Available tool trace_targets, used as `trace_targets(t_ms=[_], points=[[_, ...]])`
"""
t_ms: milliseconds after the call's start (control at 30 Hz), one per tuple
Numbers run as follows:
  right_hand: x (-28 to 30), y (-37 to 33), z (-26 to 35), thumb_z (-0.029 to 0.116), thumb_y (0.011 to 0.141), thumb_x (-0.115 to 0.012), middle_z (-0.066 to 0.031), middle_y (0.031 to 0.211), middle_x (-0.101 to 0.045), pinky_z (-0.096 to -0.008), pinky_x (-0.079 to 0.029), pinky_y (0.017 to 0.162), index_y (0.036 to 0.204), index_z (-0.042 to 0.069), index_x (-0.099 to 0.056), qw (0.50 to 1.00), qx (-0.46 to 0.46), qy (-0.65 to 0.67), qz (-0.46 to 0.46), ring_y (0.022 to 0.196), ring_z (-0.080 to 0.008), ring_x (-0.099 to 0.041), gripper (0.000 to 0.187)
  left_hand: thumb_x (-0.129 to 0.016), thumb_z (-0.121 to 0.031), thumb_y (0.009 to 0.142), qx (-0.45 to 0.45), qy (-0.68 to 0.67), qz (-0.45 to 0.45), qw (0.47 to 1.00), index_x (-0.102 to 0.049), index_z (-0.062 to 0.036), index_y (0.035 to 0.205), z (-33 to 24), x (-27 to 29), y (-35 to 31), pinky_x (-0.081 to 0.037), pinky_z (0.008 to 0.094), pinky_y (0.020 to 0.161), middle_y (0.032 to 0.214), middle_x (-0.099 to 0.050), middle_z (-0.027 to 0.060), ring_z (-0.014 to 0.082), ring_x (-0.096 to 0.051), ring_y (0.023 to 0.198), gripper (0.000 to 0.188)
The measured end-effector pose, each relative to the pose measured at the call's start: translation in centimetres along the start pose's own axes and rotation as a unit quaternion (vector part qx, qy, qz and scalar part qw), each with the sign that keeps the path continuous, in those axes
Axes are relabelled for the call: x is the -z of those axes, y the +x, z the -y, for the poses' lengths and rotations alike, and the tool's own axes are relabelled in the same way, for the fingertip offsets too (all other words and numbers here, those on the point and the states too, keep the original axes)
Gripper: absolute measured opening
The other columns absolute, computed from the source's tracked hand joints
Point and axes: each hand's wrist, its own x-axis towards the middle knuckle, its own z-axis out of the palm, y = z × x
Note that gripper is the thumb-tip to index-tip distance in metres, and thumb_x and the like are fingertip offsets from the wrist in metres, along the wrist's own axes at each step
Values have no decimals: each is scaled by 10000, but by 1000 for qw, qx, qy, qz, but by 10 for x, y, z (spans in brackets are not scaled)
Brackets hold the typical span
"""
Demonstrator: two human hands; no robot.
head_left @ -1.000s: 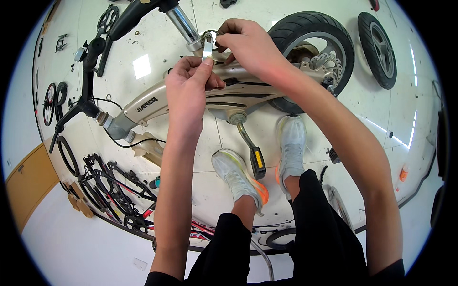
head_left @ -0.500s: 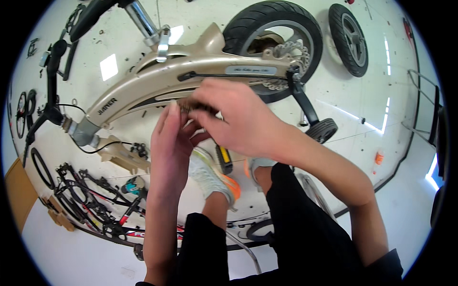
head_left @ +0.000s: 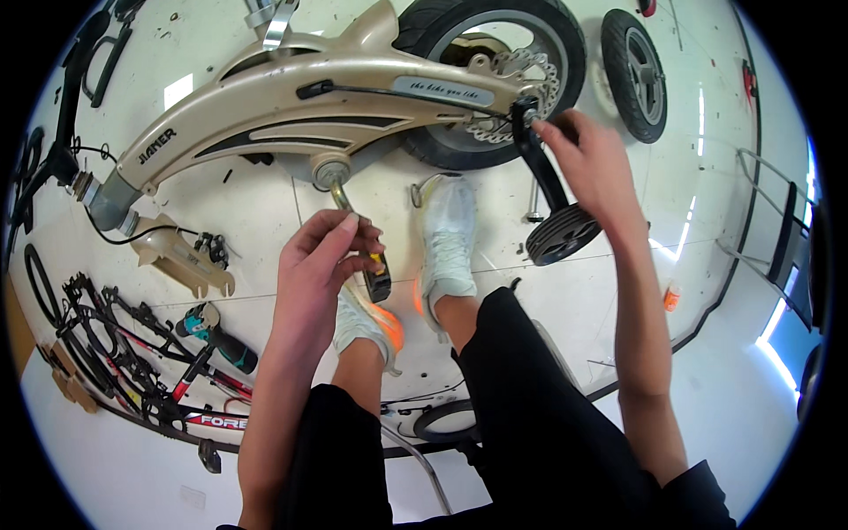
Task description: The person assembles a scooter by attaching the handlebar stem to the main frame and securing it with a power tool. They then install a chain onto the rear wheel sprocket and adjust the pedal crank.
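A champagne-coloured bicycle frame lies across the upper view, its rear wheel at the right. My right hand reaches to the axle end, fingertips closed at the top of a black stabiliser bracket. Whatever they pinch is hidden. At the bracket's lower end is a small stabiliser wheel. My left hand is held in front of the crank arm and the black-and-yellow pedal. Its thumb and fingers are pinched together; I cannot make out anything between them.
A loose wheel lies at the upper right. At the left are a beige frame part, a teal-and-black power drill and a red-and-black bicycle frame. A metal bolt-like piece stands near the stabiliser. My shoes are between my hands.
My right hand has left my left hand and moved right to the axle. My left hand is lower, still pinched. The view has shifted, and my right shoe is farther forward.
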Motion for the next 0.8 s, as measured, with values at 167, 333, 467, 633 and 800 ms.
trace_targets(t_ms=[167, 333, 467, 633, 800], points=[[-9, 18, -1, 369, 878, -574, -237, 718, -611, -429, -464, 664, 838, -36, -635, 1000, 16, -18, 6, 734, -415, -595, 412, -548, -129, 915, -104, 106, -69, 987, -591, -3, 977, -1, 12, 14, -502, 272, 681, 895, -634, 83, 143, -611, 790, 146], [-13, 20, -9, 334, 892, -553, -241, 730, -612, -444, -461, 674, 816, -33, -648, 999, -22, 23, 36, 733, -416, -593, 386, -544, -114, 899, -128, 115, -234, 957, -582, -12, 1007, 15, 62, 27, -491, 263, 605, 848, -620, 75, 134, -591, 682, 153], [-24, 12, 0, 332, 892, -553, -243, 738, -613, -444, -462, 688, 842, -29, -651, 999, 2, 33, -13, 740, -416, -595, 377, -599, -95, 840, -47, 322, -201, 924, -572, 12, 1020, 84, 117, 56, -499, 262, 526, 828, -621, 93, 139, -606, 629, 211], [-27, 12, -3, 329, 889, -560, -242, 753, -614, -449, -460, 696, 864, -27, -647, 999, -5, 26, -31, 760, -422, -592, 367, -683, -128, 784, -192, 561, -96, 799, -556, -17, 1062, 112, 83, 104, -474, 350, 634, 766, -586, 116, 218, -599, 668, 325], [-25, 10, -2, 319, 883, -571, -240, 767, -621, -446, -460, 702, 867, -20, -650, 999, -18, 21, -23, 777, -422, -594, 348, -708, -190, 754, -193, 551, -103, 805, -587, -24, 878, 112, 63, 115, -455, 379, 626, 702, -551, 125, 268, -575, 655, 240]])
